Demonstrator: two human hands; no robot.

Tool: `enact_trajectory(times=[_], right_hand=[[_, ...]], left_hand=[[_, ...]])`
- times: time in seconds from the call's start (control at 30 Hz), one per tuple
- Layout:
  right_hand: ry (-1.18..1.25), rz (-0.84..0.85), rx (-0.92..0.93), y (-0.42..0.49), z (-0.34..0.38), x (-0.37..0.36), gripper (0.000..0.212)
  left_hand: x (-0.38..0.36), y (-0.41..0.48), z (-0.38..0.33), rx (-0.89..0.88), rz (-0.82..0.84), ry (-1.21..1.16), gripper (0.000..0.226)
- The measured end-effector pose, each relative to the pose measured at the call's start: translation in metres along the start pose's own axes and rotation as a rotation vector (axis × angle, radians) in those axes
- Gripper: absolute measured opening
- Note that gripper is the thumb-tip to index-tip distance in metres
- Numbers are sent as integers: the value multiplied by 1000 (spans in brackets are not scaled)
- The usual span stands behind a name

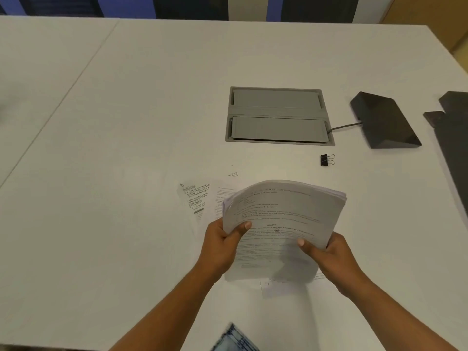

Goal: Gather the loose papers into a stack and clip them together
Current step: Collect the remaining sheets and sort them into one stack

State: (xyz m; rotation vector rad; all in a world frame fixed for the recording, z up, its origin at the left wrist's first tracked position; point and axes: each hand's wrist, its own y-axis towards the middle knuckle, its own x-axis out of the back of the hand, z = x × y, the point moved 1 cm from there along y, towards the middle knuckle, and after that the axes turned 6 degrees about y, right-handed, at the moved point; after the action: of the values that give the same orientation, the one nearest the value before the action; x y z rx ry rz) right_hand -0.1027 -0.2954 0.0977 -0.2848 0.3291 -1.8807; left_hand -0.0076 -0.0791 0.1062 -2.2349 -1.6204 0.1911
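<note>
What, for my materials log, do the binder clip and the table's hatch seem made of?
Binder clip: matte black body, probably painted metal; its looped handles glint like bare steel wire. Hatch: two grey flaps, evenly dull, so plastic or coated metal; unclear which.

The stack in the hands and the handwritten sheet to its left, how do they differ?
The stack is gripped by the left hand and the right hand; the handwritten sheet lies on the table. The stack is thick and bowed; the handwritten sheet is thin and flat. The stack shows printed lines, the handwritten sheet pen notes. Both are white paper.
</note>
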Motion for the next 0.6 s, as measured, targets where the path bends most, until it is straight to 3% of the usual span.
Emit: enact_trajectory(times=[0.17,0.27,0.33,0.4,0.47,0.53,0.6], right_hand=[[-7,-88,-53,-10,-19,24,23],[42,-177,-85,-16,-25,45,42],[77,-246,-107,-23,-27,61,76],[119,-297,-93,-28,-28,74,86],[133,-341,-83,-30,-26,80,67],[155,-380,-82,-32,-23,83,32],[108,-433,-85,-34,-22,86,25]], left_hand=[[-7,3,-7,-29,121,-43,24],[-17,8,1,51,141,-33,52],[-26,15,24,129,56,172,62],[-32,22,53,173,-21,647,52],[-42,25,73,228,-56,880,41],[-60,23,82,280,-41,950,55],[-79,24,83,270,-45,1108,70]])
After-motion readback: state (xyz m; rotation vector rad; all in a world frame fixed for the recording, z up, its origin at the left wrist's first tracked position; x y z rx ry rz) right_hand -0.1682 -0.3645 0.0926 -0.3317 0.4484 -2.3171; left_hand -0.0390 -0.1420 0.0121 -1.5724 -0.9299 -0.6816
